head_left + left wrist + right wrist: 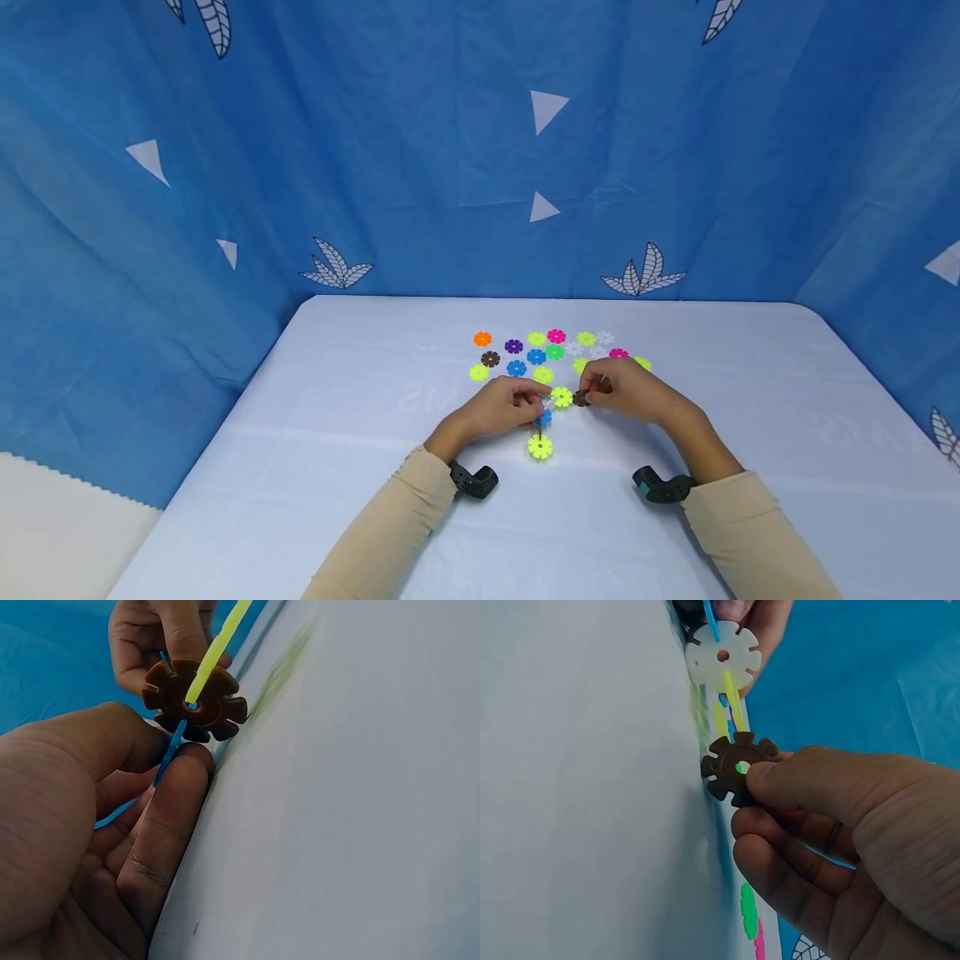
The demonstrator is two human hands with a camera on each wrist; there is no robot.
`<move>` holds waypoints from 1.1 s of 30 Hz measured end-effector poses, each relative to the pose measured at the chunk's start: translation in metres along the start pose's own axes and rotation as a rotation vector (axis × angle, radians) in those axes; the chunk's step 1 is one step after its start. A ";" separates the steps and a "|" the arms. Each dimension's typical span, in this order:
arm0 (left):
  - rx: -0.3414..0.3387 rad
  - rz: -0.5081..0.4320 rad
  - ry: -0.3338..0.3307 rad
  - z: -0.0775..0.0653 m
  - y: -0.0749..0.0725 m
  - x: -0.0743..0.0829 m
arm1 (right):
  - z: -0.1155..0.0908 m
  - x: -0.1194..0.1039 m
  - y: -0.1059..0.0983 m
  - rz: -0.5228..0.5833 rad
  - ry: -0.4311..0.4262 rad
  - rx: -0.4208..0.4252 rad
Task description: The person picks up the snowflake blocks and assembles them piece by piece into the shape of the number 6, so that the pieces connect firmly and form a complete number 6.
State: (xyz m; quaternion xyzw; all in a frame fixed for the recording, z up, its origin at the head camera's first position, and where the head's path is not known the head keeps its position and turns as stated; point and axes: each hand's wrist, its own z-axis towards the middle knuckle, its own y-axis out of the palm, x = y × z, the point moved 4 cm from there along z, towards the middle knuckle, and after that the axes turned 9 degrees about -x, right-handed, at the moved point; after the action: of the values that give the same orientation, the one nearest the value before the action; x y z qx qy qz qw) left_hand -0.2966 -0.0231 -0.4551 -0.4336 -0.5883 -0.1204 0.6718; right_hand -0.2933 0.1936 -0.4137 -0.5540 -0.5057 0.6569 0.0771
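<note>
My left hand (pixel 504 407) pinches a blue snowflake disc (pixel 171 754) between thumb and fingers. This disc belongs to a chain of notched plastic discs slotted together. Towards me, a brown disc (pixel 163 696) joins it to a yellow disc (pixel 540 447) at the near end. On the other side comes a white disc (pixel 741 666), then another yellow disc (pixel 561 397). With thumb and fingertips, my right hand (pixel 628 390) pinches a second brown disc (pixel 724 759), whose edge meets that yellow one in the right wrist view. Fingers partly cover the blue disc in the head view.
Loose discs lie in a cluster beyond my hands, among them an orange disc (pixel 482 339), a purple disc (pixel 513 346), a green disc (pixel 555 352) and a pink disc (pixel 556 336). The white table (pixel 300 467) meets a blue curtain (pixel 465 150) at its far edge.
</note>
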 end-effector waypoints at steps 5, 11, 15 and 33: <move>0.003 0.018 0.000 0.001 0.000 0.000 | 0.001 -0.003 0.002 -0.011 -0.030 0.000; 0.007 0.004 -0.009 0.003 -0.001 -0.002 | 0.000 -0.002 -0.001 0.019 -0.010 0.005; 0.005 0.011 -0.014 0.003 -0.001 -0.002 | 0.001 0.001 0.001 0.043 -0.019 -0.007; -0.009 0.015 -0.006 -0.001 0.000 -0.002 | 0.004 0.004 0.007 -0.015 -0.051 0.017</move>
State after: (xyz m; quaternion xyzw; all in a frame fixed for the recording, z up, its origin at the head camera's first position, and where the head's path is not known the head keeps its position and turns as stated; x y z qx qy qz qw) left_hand -0.2964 -0.0239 -0.4568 -0.4412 -0.5867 -0.1165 0.6690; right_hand -0.2945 0.1909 -0.4220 -0.5326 -0.5059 0.6745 0.0739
